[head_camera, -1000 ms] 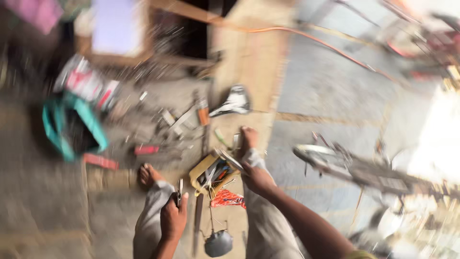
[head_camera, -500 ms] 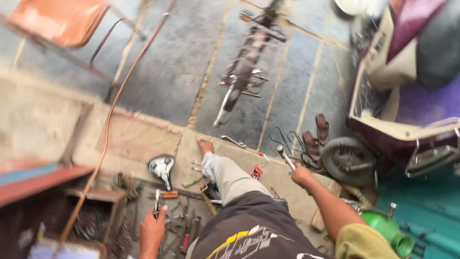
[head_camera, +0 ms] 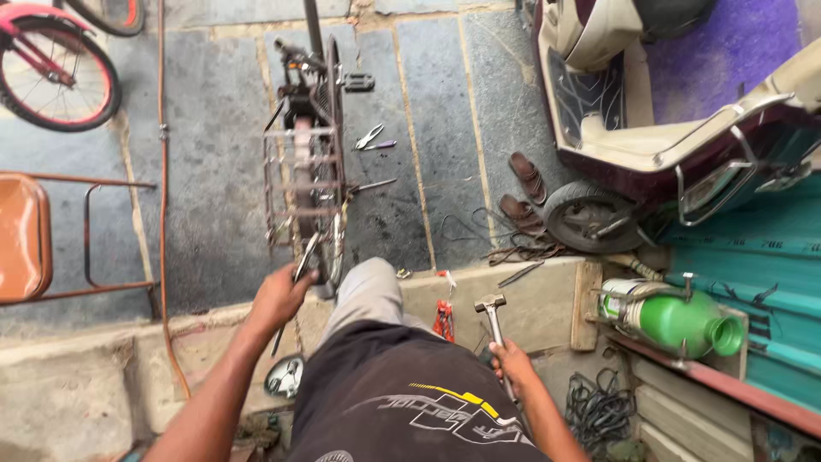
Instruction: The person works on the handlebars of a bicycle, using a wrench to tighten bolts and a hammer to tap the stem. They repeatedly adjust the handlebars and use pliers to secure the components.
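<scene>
The person's left hand is curling its grip around a thin dark metal rod, which is slanting down across the edge of the pale concrete step. That hand is sitting just behind the rear wheel of a rusty black bicycle that is standing on the grey stone floor, its wire carrier rack facing the camera.

The right hand is closing its grip around the wooden handle of a steel-headed hammer; the head is pointing away from the body, hovering over the concrete step. A small red packet is lying on the step just left of the hammer, beside the person's grey-trousered knee.

A green plastic bottle is lying on its side in a metal holder to the right. A pair of brown sandals is resting on the floor near a small black scooter wheel, under a cream and maroon scooter. Pliers are lying on the floor beside the bicycle. An orange metal chair is standing at the left edge, with a red bicycle wheel above it.
</scene>
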